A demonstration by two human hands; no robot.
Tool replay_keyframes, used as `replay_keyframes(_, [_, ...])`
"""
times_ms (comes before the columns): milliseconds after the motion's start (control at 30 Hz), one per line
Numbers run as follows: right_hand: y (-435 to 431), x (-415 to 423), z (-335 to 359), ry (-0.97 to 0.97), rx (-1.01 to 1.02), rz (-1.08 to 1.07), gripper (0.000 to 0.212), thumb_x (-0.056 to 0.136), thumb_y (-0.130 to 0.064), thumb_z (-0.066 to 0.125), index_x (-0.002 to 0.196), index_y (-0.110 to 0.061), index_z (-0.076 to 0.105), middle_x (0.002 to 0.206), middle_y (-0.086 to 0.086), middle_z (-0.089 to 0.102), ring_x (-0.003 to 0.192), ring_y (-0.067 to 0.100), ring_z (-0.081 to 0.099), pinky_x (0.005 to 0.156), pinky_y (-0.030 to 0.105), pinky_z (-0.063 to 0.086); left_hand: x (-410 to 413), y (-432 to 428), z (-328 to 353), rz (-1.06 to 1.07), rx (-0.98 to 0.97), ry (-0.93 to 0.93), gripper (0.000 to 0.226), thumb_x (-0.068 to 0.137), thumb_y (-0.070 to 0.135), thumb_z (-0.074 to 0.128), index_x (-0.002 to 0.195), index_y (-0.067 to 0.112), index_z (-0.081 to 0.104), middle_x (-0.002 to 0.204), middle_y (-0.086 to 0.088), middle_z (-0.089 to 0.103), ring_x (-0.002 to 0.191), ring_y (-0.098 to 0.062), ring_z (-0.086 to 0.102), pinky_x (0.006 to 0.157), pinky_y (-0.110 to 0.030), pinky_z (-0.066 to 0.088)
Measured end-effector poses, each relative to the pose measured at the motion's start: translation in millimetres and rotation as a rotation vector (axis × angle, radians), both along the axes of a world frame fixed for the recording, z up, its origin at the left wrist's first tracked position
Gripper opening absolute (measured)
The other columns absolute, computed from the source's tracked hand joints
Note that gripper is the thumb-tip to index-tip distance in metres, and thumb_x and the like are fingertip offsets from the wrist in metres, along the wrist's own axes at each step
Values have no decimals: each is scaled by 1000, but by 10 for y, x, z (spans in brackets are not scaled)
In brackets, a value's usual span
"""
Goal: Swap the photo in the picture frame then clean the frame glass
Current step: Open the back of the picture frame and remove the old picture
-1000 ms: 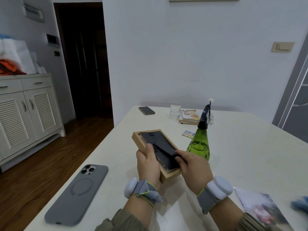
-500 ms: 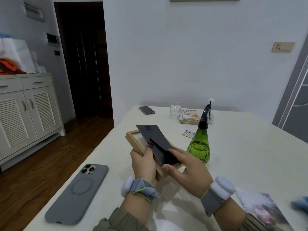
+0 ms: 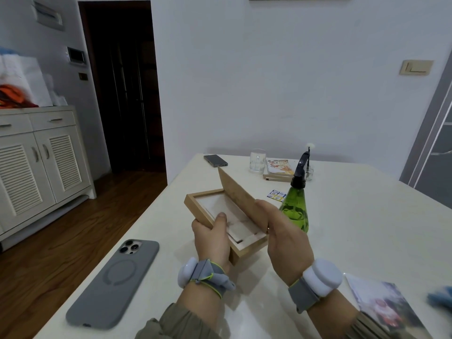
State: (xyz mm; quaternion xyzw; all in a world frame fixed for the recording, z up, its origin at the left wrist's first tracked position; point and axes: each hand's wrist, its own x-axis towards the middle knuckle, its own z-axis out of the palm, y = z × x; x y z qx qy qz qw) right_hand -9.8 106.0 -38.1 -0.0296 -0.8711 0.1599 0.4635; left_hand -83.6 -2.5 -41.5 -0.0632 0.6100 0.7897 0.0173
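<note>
**Backing board up, frame open**

Left hand [image 3: 211, 238] grips the picture frame [image 3: 205, 192] at its near-left rim, thumb inside, steadying it back-up over the table [image 3: 367, 216]. Right hand [image 3: 286, 238] holds the backing board [image 3: 238, 194] by its lower end, tilted clear of the recess, probably to reach the old print. Replacement photo [image 3: 384, 307] lies on the table, far right.

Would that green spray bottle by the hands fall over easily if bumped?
Probably not easily: the green spray bottle flares to a wide base on the table, so it should sit steady. A knock high on its tall black trigger head might tip it. Its fill level is unclear.
</note>
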Motion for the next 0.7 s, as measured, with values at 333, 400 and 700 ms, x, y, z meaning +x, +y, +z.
replay_keyframes(333, [-2,-42,-96,-278,91,131,56,86,-31,31,141,-22,43,93,-1,69,81,23,61,63,21,38,17,22,-10,-15,-17,25,32,88,29,64,113,14,49,88,1,62,77,-16,60,67,-32,47])
replay_keyframes(400, [-16,-8,-81,-293,52,194,61,85,-42,32,143,-26,38,106,-4,67,93,18,60,71,17,37,14,24,-4,0,-4,24,34,88,30,65,113,13,50,89,-2,63,78,-19,61,69,-33,50])
replay_keyframes(700, [27,11,-55,-339,-46,149,67,85,-30,54,147,-29,27,120,2,64,108,21,62,85,31,50,-12,20,-31,-8,-46,59,39,86,26,68,118,11,50,95,-1,66,81,-20,62,84,-38,52])
